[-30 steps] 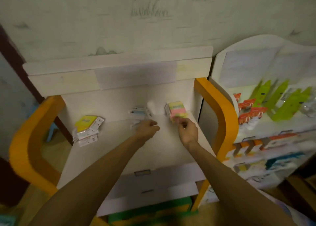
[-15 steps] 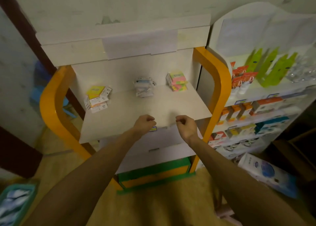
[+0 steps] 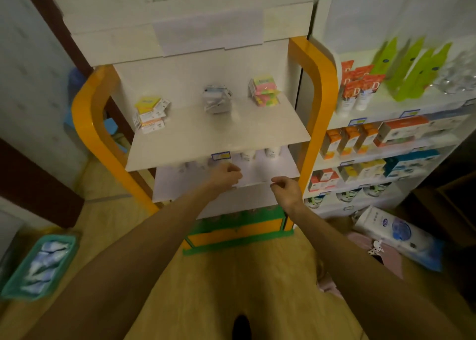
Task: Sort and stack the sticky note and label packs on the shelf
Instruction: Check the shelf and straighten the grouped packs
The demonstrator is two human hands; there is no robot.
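Observation:
Three piles stand along the back of the white shelf [image 3: 231, 133]. A yellow and white label pack stack [image 3: 150, 113] is at the left. A grey-white pack stack [image 3: 215, 102] is in the middle. A pink, green and yellow sticky note stack [image 3: 264, 92] is at the right. My left hand [image 3: 226, 176] and my right hand [image 3: 284, 187] hover in front of the lower shelf, below the top shelf's front edge. Both have loosely curled fingers and hold nothing.
The orange frame [image 3: 318, 87] flanks the shelf on both sides. A white rack [image 3: 386, 138] of boxes and tubes stands to the right. A teal basket [image 3: 38, 265] sits on the floor at left, and a blue-white package [image 3: 396, 234] lies on the floor at right.
Both hands have drawn back from the packs at the shelf's rear to below its front edge. The camera has pulled away, showing more floor and lower shelves.

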